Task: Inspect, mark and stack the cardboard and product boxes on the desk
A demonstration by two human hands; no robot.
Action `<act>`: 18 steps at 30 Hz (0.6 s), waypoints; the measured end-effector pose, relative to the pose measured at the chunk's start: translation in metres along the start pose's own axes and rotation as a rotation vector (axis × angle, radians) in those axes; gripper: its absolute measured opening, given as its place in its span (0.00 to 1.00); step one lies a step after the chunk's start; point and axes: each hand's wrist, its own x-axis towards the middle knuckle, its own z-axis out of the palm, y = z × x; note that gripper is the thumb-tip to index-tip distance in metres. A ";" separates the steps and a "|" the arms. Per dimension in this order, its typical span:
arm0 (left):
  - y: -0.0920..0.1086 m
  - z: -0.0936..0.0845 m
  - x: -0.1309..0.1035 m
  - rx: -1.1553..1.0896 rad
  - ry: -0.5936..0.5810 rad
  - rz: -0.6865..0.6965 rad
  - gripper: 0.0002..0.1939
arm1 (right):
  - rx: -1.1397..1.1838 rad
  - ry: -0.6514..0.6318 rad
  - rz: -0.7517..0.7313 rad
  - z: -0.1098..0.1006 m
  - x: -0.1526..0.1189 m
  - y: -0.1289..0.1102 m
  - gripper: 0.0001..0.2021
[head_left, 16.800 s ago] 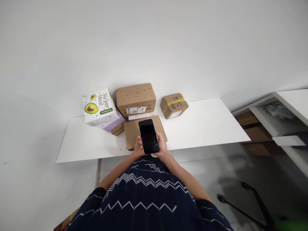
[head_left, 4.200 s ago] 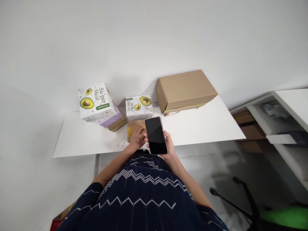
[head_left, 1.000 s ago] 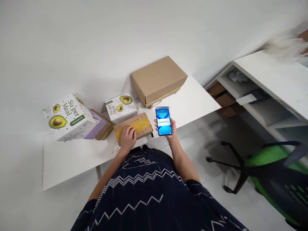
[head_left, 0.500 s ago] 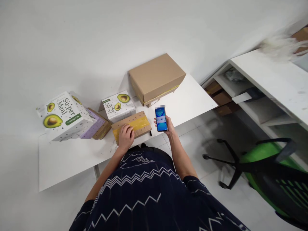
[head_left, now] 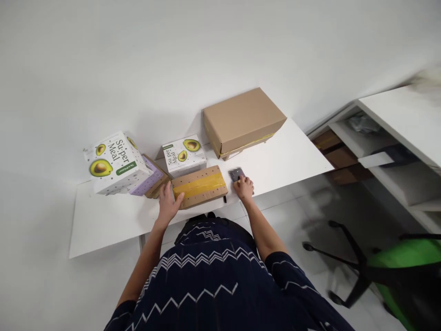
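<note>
My left hand (head_left: 168, 202) rests with spread fingers against the left end of a flat cardboard box (head_left: 200, 186) banded with yellow tape. The thumb touches its near side. Farther right, my right hand (head_left: 244, 188) has its fingers closed on a dark phone (head_left: 236, 174), which lies low at the table with its grey back up; the screen is hidden. Behind the taped box stands a small white avocado box (head_left: 185, 155). A larger white avocado box (head_left: 119, 161) is at the left, beside a purple box (head_left: 149, 177) and a brown one.
A big brown carton (head_left: 244, 120) stands against the wall on the white table (head_left: 103, 220). At the right are a white shelf unit (head_left: 399, 105) with boxes inside and a green and black chair (head_left: 406, 255) on the floor.
The phone has turned over and gone down to the table under my right hand. My left hand has moved from the top of the taped box to its left end and opened. The view has shifted.
</note>
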 end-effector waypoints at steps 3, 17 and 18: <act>-0.008 0.007 -0.003 -0.297 -0.011 -0.142 0.40 | 0.001 -0.019 -0.009 0.000 -0.002 0.001 0.27; -0.010 0.020 -0.006 -0.965 -0.168 -0.678 0.30 | 0.860 -0.463 -0.094 -0.072 -0.054 -0.058 0.33; -0.010 0.022 -0.006 -0.976 -0.172 -0.682 0.30 | 0.834 -0.448 -0.096 -0.072 -0.055 -0.062 0.33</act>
